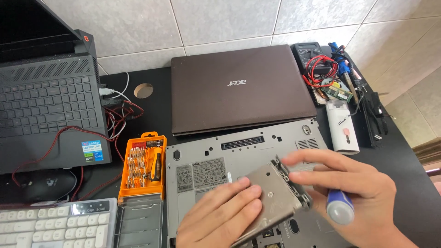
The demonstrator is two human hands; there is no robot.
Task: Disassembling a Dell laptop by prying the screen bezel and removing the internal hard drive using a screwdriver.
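A grey laptop (239, 154) lies upside down on the black desk, its bottom panel facing up. Over its lower half my left hand (220, 213) grips a flat silver metal drive caddy (273, 197), tilted up off the laptop. My right hand (356, 193) touches the caddy's right end with its fingers. Tucked in that hand is a screwdriver with a blue and white handle (339, 206); its tip is hidden.
A closed brown laptop (239, 89) lies behind the grey one. At left are an open black laptop (46, 105), an orange screwdriver bit set (143, 165), a white keyboard (55, 227) and a mouse (48, 183). At back right sit a multimeter (311, 53), a white bottle (342, 126) and tools.
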